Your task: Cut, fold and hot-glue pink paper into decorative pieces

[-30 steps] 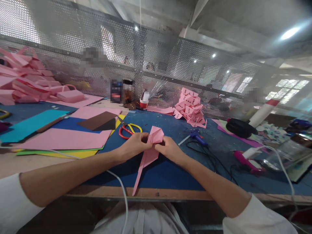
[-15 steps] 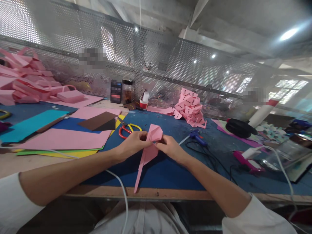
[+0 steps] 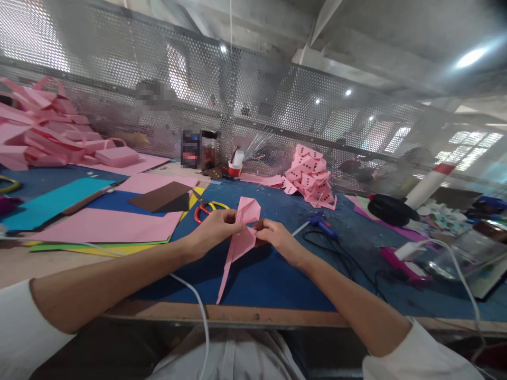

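Observation:
A folded pink paper piece [image 3: 243,244] with a long narrow strip hanging toward me is held over the blue mat. My left hand [image 3: 219,228] pinches its left edge near the middle, thumb on top. On the other side, my right hand [image 3: 275,237] has its fingertips closed on the paper's right edge, at a small notch between the upper and lower flaps. Scissors [image 3: 206,210] with red and yellow handles lie just beyond my left hand. A blue glue gun [image 3: 322,226] rests to the right of my right hand.
Coloured sheets [image 3: 111,226] are stacked at left, with a heap of pink paper pieces [image 3: 43,129] behind. Dotted pink pieces [image 3: 308,177] are piled at the back. A red-and-white cup [image 3: 235,166] stands near the mesh screen [image 3: 222,95]. A white cable [image 3: 200,301] crosses the front edge.
The paper has shifted slightly up and to the left. My right fingers have slid down from its upper flap to the edge of the lower flap.

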`<state>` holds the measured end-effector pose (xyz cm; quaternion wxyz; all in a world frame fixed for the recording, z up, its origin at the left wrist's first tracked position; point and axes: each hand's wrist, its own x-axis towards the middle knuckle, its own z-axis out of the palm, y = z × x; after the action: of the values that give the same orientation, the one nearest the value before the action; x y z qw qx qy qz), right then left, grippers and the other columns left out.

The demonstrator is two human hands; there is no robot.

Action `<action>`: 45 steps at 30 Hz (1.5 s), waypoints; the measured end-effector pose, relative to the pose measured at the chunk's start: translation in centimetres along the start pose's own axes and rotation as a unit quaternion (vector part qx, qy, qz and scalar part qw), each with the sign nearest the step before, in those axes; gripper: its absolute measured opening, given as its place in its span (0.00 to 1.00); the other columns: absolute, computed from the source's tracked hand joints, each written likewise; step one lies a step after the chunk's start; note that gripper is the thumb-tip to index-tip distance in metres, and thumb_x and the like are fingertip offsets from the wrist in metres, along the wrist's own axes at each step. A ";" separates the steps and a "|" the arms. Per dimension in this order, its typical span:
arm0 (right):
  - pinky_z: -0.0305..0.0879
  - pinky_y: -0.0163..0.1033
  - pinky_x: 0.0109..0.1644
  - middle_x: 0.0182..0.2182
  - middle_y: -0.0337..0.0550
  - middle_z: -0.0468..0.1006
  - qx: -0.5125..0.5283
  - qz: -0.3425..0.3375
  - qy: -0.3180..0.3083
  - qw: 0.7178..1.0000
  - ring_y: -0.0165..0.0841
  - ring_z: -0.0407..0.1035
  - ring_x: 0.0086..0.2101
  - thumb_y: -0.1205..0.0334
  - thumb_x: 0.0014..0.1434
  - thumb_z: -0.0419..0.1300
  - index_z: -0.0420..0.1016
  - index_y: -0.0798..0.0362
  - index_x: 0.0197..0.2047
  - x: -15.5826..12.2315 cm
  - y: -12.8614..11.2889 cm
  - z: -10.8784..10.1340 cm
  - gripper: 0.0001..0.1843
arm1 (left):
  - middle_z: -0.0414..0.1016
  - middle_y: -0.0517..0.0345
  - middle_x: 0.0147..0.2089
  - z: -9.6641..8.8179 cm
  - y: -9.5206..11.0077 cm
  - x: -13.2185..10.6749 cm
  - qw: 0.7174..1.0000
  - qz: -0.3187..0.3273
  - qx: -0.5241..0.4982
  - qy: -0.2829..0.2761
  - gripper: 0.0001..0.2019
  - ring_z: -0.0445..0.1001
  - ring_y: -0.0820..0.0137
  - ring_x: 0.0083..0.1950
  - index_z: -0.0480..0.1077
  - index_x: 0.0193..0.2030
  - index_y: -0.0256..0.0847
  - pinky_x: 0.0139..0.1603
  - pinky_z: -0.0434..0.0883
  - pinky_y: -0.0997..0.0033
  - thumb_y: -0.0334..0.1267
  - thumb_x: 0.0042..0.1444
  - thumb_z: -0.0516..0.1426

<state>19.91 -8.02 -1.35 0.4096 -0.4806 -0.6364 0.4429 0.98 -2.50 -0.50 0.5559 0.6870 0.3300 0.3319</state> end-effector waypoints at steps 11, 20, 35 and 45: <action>0.58 0.34 0.34 0.28 0.36 0.69 -0.080 -0.046 0.014 0.996 0.28 0.64 0.29 0.63 0.55 0.56 0.67 0.55 0.34 0.1 0.5 0.1 0.04 | 0.75 0.60 0.34 0.3 0.0 -0.2 0.999 0.023 0.024 -0.023 0.11 0.70 0.71 0.34 0.75 0.38 0.35 0.34 0.63 0.76 0.40 0.51 0.61; 0.65 0.37 0.46 0.41 0.41 0.75 0.020 -0.048 0.015 0.999 0.34 0.69 0.42 0.65 0.54 0.56 0.69 0.52 0.45 -0.3 -0.7 -0.4 0.13 | 0.75 0.58 0.35 0.0 -0.3 -0.2 0.998 -0.033 -0.008 -0.060 0.13 0.72 0.71 0.34 0.72 0.38 0.35 0.34 0.65 0.74 0.43 0.50 0.62; 0.62 0.34 0.38 0.30 0.38 0.76 -0.090 -0.096 0.116 0.984 0.30 0.67 0.32 0.54 0.60 0.58 0.75 0.54 0.34 0.0 -1.1 -0.7 0.11 | 0.69 0.63 0.31 1.0 0.2 -1.3 0.989 -0.016 0.014 -0.146 0.11 0.70 0.70 0.34 0.69 0.33 0.38 0.33 0.68 0.74 0.43 0.50 0.61; 0.61 0.33 0.36 0.29 0.37 0.74 -0.132 -0.124 0.084 0.980 0.28 0.65 0.30 0.56 0.60 0.58 0.75 0.53 0.34 -0.3 -1.0 0.0 0.10 | 0.63 0.65 0.26 1.0 0.5 -1.2 0.992 -0.025 -0.071 -0.104 0.11 0.67 0.74 0.29 0.65 0.25 0.38 0.33 0.69 0.75 0.42 0.52 0.58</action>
<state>19.74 -8.42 -0.36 0.4463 -0.4837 -0.7070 0.2588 1.21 -4.09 -0.29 0.6427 0.6683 0.2629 0.2669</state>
